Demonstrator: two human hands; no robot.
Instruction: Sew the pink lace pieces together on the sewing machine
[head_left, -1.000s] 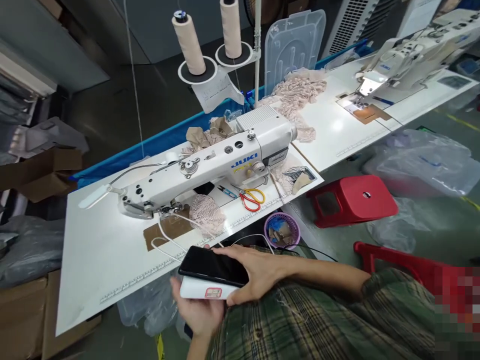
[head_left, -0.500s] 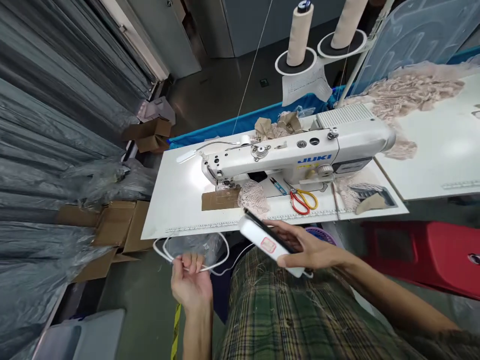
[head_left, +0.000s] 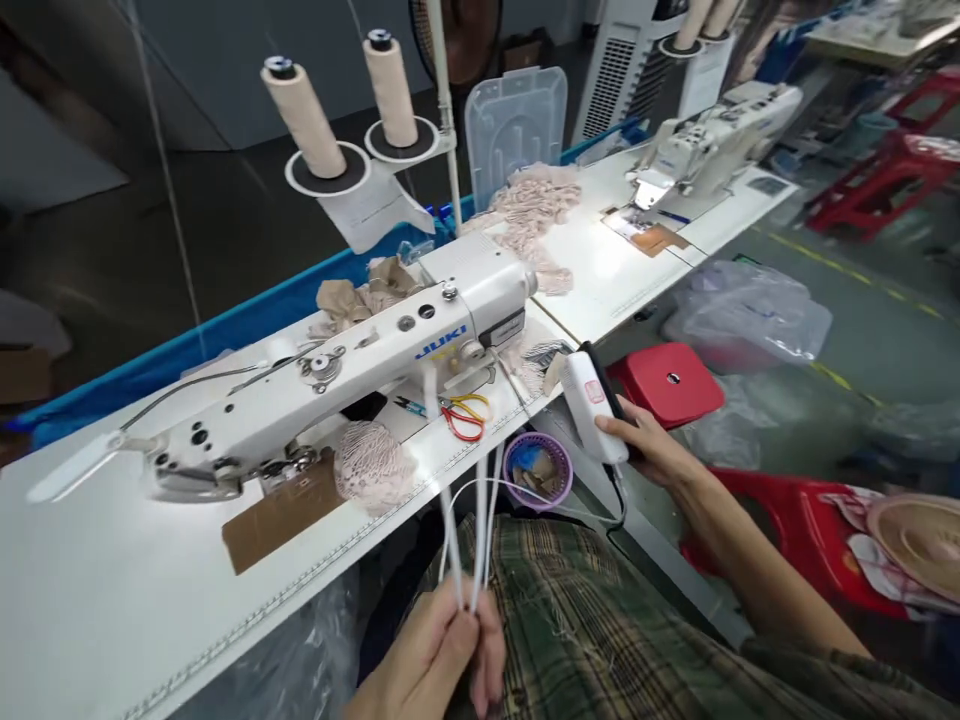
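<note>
My left hand (head_left: 442, 662) sits low in the middle, pinched shut on a folded white cable (head_left: 474, 520) that rises in several strands toward the table edge. To the right, my right hand (head_left: 646, 452) grips a white power bank (head_left: 589, 402) with a black phone (head_left: 606, 392) stacked behind it, held tilted beside the table's corner. The cable runs from the power bank's lower end. A white Juki sewing machine (head_left: 360, 380) stands on the white table (head_left: 97, 590) ahead, with a small wad of beige lace (head_left: 371, 466) near its needle.
Red-and-yellow scissors (head_left: 465, 412) and a brown card patch (head_left: 281, 512) lie on the table. A purple basket (head_left: 537, 470) sits below its edge. Red stools (head_left: 667, 380) stand right. Two thread cones (head_left: 304, 118) rise behind; a second machine (head_left: 712, 135) is far right.
The view swung right. My right hand carried the power bank and phone up and rightward, away from my lap. My left hand gathered the loose cable loop into straight folded strands.
</note>
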